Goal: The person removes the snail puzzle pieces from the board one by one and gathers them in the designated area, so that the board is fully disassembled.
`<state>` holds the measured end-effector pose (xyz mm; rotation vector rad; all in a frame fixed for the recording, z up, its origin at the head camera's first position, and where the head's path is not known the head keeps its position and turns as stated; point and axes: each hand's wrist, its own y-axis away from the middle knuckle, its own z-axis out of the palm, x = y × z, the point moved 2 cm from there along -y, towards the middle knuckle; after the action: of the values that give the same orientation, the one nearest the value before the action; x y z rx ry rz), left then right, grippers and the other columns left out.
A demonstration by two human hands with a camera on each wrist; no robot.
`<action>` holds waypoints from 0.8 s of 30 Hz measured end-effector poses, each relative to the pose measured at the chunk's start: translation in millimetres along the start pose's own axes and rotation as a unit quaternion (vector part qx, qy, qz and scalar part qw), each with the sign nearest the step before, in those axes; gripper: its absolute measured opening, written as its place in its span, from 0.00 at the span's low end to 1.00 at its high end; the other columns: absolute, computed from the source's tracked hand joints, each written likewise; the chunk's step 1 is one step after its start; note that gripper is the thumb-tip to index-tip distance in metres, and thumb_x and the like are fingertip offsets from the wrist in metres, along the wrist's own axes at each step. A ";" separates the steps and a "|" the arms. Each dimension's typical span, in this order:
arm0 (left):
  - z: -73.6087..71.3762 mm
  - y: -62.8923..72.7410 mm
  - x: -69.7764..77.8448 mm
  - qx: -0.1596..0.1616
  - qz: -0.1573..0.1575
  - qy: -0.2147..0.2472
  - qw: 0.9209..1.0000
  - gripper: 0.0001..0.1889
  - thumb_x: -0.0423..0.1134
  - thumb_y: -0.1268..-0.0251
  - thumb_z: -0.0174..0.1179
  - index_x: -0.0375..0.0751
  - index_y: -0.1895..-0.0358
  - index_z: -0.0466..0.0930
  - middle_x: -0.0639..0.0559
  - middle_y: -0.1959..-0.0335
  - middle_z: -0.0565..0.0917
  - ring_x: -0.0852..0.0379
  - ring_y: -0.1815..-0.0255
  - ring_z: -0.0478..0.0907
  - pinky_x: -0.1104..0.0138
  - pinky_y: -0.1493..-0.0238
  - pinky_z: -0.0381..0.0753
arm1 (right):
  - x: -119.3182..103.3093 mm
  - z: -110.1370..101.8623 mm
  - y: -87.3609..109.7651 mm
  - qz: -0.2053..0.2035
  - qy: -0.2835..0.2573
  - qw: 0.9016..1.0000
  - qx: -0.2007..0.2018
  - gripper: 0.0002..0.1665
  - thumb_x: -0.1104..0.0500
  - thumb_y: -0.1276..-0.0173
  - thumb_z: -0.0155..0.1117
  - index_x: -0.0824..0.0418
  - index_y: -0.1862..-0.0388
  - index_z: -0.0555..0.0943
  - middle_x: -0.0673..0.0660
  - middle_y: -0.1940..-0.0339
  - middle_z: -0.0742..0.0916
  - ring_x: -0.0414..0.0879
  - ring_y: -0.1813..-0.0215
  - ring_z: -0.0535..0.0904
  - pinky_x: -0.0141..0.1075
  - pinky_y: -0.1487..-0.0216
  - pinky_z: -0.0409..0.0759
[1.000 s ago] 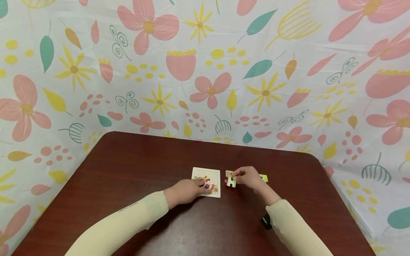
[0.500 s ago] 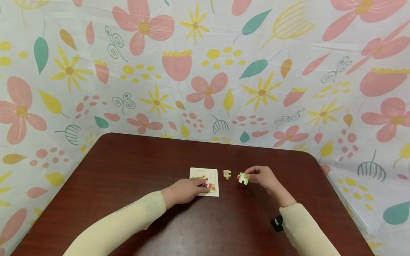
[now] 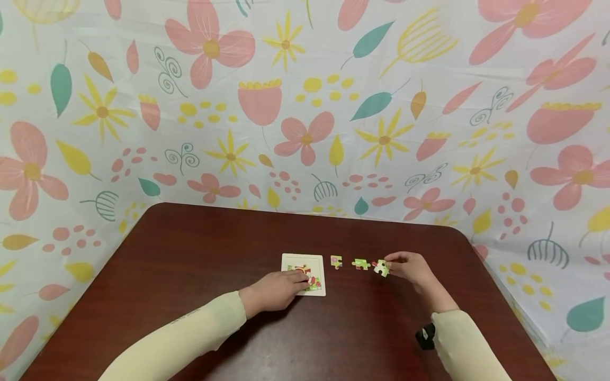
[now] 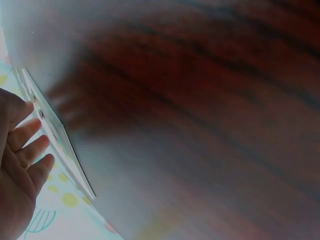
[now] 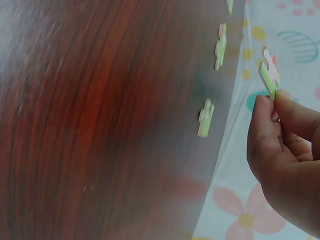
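In the head view, a white-framed puzzle board (image 3: 323, 278) lies on the table, a colourful picture in its lower part. My left hand (image 3: 275, 291) rests on the board with its fingers over the picture. Thumb and fingers of my right hand (image 3: 411, 269) pinch a green-and-white jigsaw piece (image 3: 381, 268), held up off the table in the right wrist view. Between board and right hand lie two loose pieces, a left one (image 3: 336, 261) and a middle one (image 3: 361, 264). The right wrist view shows another loose piece (image 5: 205, 118) on the table, not distinguishable in the head view.
The dark brown wooden table (image 3: 214, 233) has rounded far corners. A white cloth (image 3: 305, 159) printed with flowers and leaves hangs behind and beside it. There is a black object (image 3: 425, 336) at the right wrist, by the sleeve.
My right hand has moved to the right with the pinched jigsaw piece, away from the left loose piece and past the middle one. The left hand stays on the puzzle board.
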<state>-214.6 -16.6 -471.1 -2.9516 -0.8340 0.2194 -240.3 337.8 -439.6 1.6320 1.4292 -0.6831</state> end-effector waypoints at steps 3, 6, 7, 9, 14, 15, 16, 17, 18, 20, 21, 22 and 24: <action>1.9 0.3 0.8 -0.009 -0.004 -0.007 1.000 0.16 0.40 0.23 0.56 0.51 0.37 0.83 0.54 0.37 0.84 0.55 0.33 0.80 0.66 0.33 0.79 | 4.3 -4.8 0.9 0.009 -0.004 1.000 0.008 0.18 0.65 0.24 0.60 0.77 0.42 0.79 0.74 0.40 0.80 0.41 0.54 0.88 0.41 0.46 0.88; 3.8 1.4 0.5 -0.028 -0.021 -0.003 0.999 0.17 0.42 0.22 0.57 0.55 0.35 0.81 0.53 0.35 0.82 0.53 0.32 0.79 0.65 0.34 0.80 | 6.0 -8.3 2.4 0.009 -0.005 1.000 0.009 0.18 0.65 0.24 0.60 0.77 0.43 0.79 0.74 0.39 0.81 0.40 0.54 0.88 0.41 0.46 0.88; 4.1 1.8 0.2 -0.030 -0.025 -0.001 0.999 0.17 0.42 0.22 0.57 0.56 0.35 0.81 0.52 0.35 0.82 0.52 0.33 0.79 0.64 0.34 0.80 | 6.3 -9.1 2.6 0.008 -0.008 1.000 0.011 0.18 0.65 0.24 0.60 0.78 0.43 0.79 0.75 0.40 0.81 0.39 0.54 0.88 0.41 0.46 0.88; 4.1 2.3 -0.5 -0.024 -0.031 0.005 0.999 0.17 0.41 0.23 0.57 0.56 0.35 0.81 0.52 0.36 0.83 0.52 0.35 0.81 0.64 0.36 0.82 | 6.6 -10.5 2.9 0.005 -0.011 1.000 0.011 0.18 0.65 0.24 0.60 0.78 0.43 0.79 0.74 0.41 0.82 0.37 0.55 0.88 0.40 0.46 0.88; 3.2 3.2 -1.7 0.009 -0.029 0.002 1.000 0.15 0.42 0.25 0.60 0.55 0.39 0.83 0.54 0.43 0.85 0.56 0.41 0.84 0.66 0.41 0.83 | 7.6 -9.7 2.2 0.003 -0.016 1.000 0.010 0.17 0.66 0.24 0.60 0.78 0.43 0.79 0.70 0.44 0.84 0.35 0.58 0.87 0.40 0.47 0.88; 2.8 3.2 -1.7 0.014 -0.028 -0.001 1.000 0.15 0.43 0.25 0.61 0.56 0.40 0.83 0.54 0.44 0.86 0.56 0.41 0.84 0.66 0.41 0.83 | 7.6 -9.1 2.1 0.003 -0.015 1.000 0.009 0.18 0.65 0.24 0.60 0.78 0.43 0.79 0.70 0.44 0.84 0.36 0.57 0.87 0.40 0.47 0.88; 2.5 3.1 -1.8 0.017 -0.026 -0.006 1.000 0.15 0.43 0.26 0.62 0.56 0.40 0.83 0.55 0.44 0.86 0.57 0.41 0.84 0.66 0.41 0.83 | 7.5 -8.5 1.7 0.003 -0.014 1.000 0.008 0.18 0.65 0.24 0.60 0.78 0.43 0.79 0.70 0.44 0.84 0.36 0.57 0.87 0.40 0.47 0.88; 2.3 2.9 -1.8 0.019 -0.023 -0.009 1.000 0.15 0.43 0.26 0.62 0.56 0.39 0.83 0.55 0.44 0.86 0.57 0.40 0.83 0.66 0.40 0.83 | 7.3 -7.9 1.4 0.002 -0.012 1.000 0.007 0.18 0.65 0.24 0.60 0.77 0.43 0.79 0.70 0.43 0.83 0.37 0.56 0.87 0.40 0.47 0.88; 2.0 2.5 -1.7 0.022 -0.019 -0.011 1.000 0.15 0.43 0.27 0.63 0.55 0.40 0.84 0.55 0.44 0.86 0.57 0.39 0.83 0.66 0.39 0.82 | 7.0 -7.3 1.1 0.002 -0.014 1.000 0.006 0.18 0.65 0.24 0.60 0.77 0.42 0.79 0.71 0.42 0.83 0.37 0.55 0.87 0.41 0.46 0.88; 1.2 1.6 -1.1 0.029 -0.008 -0.017 0.999 0.15 0.42 0.27 0.63 0.55 0.40 0.84 0.56 0.43 0.86 0.58 0.38 0.82 0.67 0.38 0.82 | 6.0 -6.0 0.8 -0.002 -0.012 1.000 0.005 0.18 0.65 0.23 0.60 0.78 0.42 0.79 0.73 0.40 0.82 0.38 0.54 0.88 0.42 0.45 0.88; 0.9 1.1 -0.7 0.031 -0.003 -0.021 0.999 0.15 0.41 0.27 0.63 0.54 0.41 0.85 0.56 0.43 0.86 0.58 0.38 0.82 0.67 0.38 0.81 | 5.3 -5.4 0.7 -0.005 -0.011 1.000 0.004 0.18 0.65 0.23 0.59 0.78 0.42 0.79 0.74 0.39 0.81 0.38 0.54 0.88 0.42 0.45 0.88; 0.7 0.6 -0.2 0.030 0.000 -0.023 0.999 0.15 0.41 0.27 0.63 0.54 0.40 0.85 0.56 0.42 0.86 0.58 0.37 0.82 0.68 0.37 0.81 | 4.7 -4.9 0.6 -0.006 -0.012 1.000 0.005 0.18 0.65 0.23 0.59 0.78 0.42 0.79 0.74 0.39 0.81 0.38 0.54 0.88 0.42 0.45 0.88; 0.1 -0.2 0.9 0.028 0.006 -0.027 0.999 0.15 0.41 0.27 0.63 0.54 0.41 0.85 0.57 0.42 0.86 0.59 0.37 0.82 0.69 0.37 0.81 | 3.4 -4.1 0.2 -0.009 -0.015 1.000 0.005 0.19 0.65 0.23 0.59 0.78 0.42 0.79 0.75 0.38 0.80 0.38 0.54 0.87 0.42 0.45 0.88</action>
<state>-213.9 -15.9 -471.3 -2.9117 -0.8030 0.3205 -240.0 343.1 -440.4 1.6122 1.4226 -0.7211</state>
